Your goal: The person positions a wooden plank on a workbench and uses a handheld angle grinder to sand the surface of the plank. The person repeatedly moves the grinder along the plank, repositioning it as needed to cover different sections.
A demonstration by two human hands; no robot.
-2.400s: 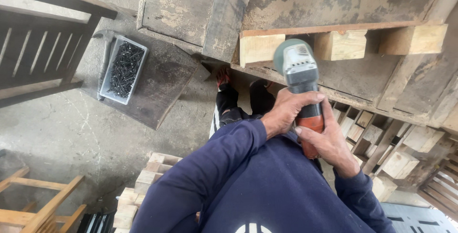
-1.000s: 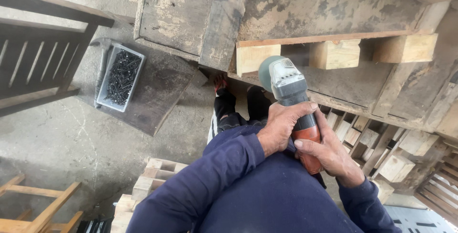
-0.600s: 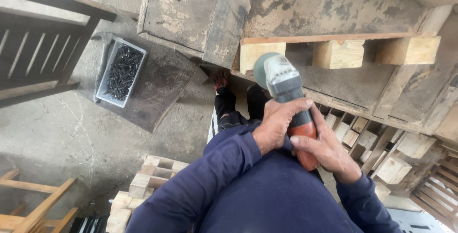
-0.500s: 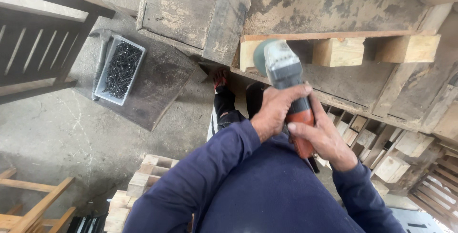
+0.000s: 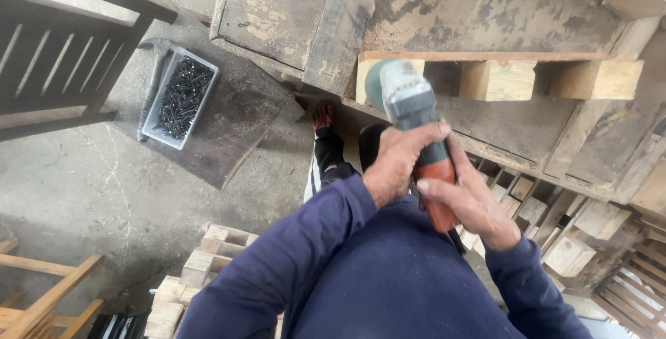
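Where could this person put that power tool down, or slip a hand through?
Bare concrete floor lies between the nail tray and the small wood blocks. The dark board beside the tray is bare too. Right of the grinder, pallet blocks crowd.

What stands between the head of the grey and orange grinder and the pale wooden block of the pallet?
Nothing visible: the grey and orange angle grinder, gripped by left hand and right hand, overlaps the pale wooden block.

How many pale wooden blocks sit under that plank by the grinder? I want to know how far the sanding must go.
3: a left block partly hidden by the grinder, a middle block, and a right block. Others may be hidden.
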